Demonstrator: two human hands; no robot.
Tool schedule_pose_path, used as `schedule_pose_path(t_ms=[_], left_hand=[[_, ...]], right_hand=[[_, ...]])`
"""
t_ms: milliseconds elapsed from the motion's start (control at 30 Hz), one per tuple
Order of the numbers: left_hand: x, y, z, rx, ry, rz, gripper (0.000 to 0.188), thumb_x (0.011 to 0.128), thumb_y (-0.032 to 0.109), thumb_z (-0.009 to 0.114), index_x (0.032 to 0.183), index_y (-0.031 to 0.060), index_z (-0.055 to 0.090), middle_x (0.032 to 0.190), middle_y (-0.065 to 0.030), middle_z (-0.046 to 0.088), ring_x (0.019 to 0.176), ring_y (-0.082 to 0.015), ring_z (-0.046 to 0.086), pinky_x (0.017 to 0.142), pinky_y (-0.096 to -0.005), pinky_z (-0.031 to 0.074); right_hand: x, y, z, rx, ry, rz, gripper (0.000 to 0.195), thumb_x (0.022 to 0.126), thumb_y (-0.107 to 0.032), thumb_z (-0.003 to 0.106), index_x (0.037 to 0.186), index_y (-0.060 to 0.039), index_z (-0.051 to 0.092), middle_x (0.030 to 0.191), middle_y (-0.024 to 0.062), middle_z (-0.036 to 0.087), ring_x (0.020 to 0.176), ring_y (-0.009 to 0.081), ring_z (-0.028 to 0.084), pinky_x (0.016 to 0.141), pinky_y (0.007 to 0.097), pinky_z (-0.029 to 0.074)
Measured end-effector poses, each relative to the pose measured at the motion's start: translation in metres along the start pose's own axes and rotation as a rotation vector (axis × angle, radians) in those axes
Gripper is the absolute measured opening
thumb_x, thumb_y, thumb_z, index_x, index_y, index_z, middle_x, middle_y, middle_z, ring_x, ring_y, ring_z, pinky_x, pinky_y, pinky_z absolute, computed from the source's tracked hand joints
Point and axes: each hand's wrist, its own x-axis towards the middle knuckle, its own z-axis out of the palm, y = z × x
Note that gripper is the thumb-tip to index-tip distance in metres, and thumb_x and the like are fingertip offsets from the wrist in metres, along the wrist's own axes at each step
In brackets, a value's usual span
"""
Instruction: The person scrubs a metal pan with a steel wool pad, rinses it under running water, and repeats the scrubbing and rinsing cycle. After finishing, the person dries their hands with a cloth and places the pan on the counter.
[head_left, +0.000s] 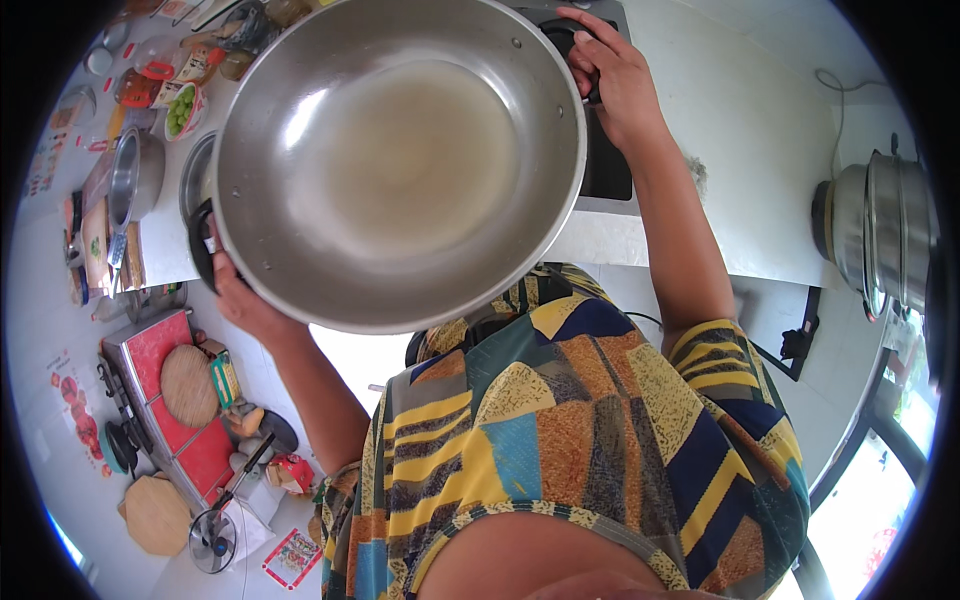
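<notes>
A large, wide steel wok with riveted side handles is raised before me, its inside facing the camera. A cloudy, pale film or shallow liquid covers its middle; I cannot tell which. My left hand grips the black handle at the wok's lower left, its fingers partly hidden by the rim. Around the other black handle, at the upper right, my right hand is closed. Behind the wok, a dark cooktop shows in part on the white counter.
On the counter's left stand a steel pot, a bowl of green fruit and several bottles. A round pan lies partly under the wok. Stacked steel pots are at the right. Lower left is a red-topped cabinet.
</notes>
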Motion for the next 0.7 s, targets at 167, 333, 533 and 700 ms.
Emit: schedule_pose_path(t_ms=[167,333,533,700], left_hand=[[0.063,0.015,-0.024,-1.110,0.011,-0.538,0.057,0.099,0.031,0.034,0.141,-0.0070,0.039,0.133,-0.0215,0.055,0.115,-0.0312,0.058,0.097,-0.0403,0.049],[0.102,0.025,-0.047,-1.228,-0.099,-0.481,0.059,0.100,0.036,0.037,0.145,-0.0019,0.037,0.140,-0.0167,0.051,0.125,-0.0299,0.052,0.106,-0.0419,0.040],[0.141,0.069,-0.044,-0.732,-0.098,-0.332,0.047,0.099,0.031,0.044,0.130,-0.0020,0.057,0.121,-0.0168,0.064,0.104,-0.0233,0.065,0.094,-0.0342,0.050],[0.169,0.078,-0.036,-0.509,-0.252,-0.405,0.041,0.098,0.029,0.052,0.122,-0.0023,0.062,0.110,-0.0137,0.068,0.094,-0.0213,0.067,0.083,-0.0312,0.052]], right_hand=[[-0.017,-0.018,0.015,0.146,0.034,0.149,0.035,0.100,-0.013,0.041,0.131,-0.0045,0.055,0.066,-0.0037,0.031,0.060,0.0105,0.032,0.056,0.0235,0.031],[-0.026,-0.007,0.030,0.157,0.002,0.328,0.037,0.104,-0.022,0.037,0.136,-0.0103,0.052,0.064,-0.0067,0.036,0.057,0.0059,0.040,0.044,0.0219,0.025],[-0.016,0.041,0.035,0.321,-0.064,0.502,0.036,0.104,-0.021,0.036,0.134,-0.0091,0.052,0.063,-0.0058,0.037,0.057,0.0065,0.039,0.038,0.0206,0.025],[-0.019,0.074,0.049,0.437,-0.089,0.728,0.037,0.104,-0.022,0.032,0.133,-0.0100,0.052,0.062,-0.0069,0.036,0.054,0.0067,0.038,0.036,0.0198,0.025]])
